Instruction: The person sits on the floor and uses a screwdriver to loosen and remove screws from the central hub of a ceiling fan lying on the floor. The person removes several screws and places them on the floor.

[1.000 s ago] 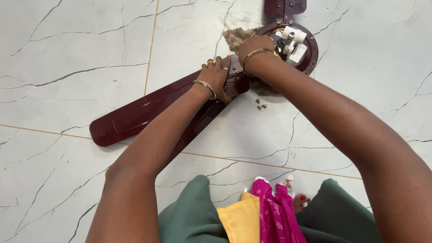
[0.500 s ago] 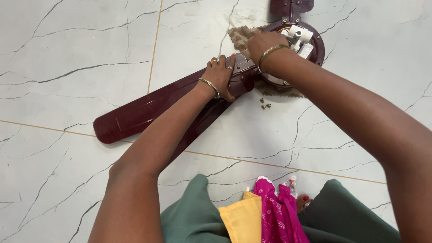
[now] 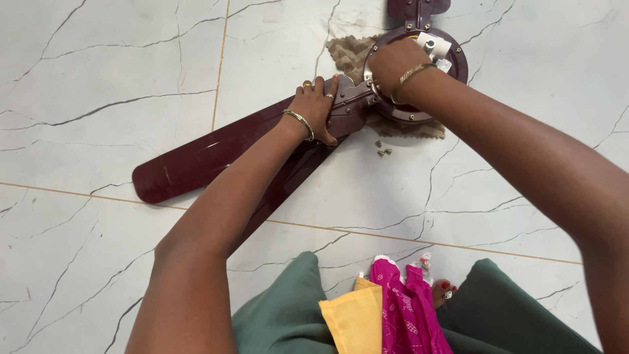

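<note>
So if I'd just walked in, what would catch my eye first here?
A dark maroon ceiling fan lying on the white marble floor, its round motor hub at the top. The left hand presses on the blade bracket and the right hand covers the hub. Small loose screws lie just below.

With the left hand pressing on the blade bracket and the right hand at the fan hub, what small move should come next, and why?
Probably keep the left hand pressing the blade bracket flat while the right hand works the joint at the rim of the motor hub. Loose screws lie on the floor tile beside the hub, so the maroon blade seems only partly fastened.
</note>
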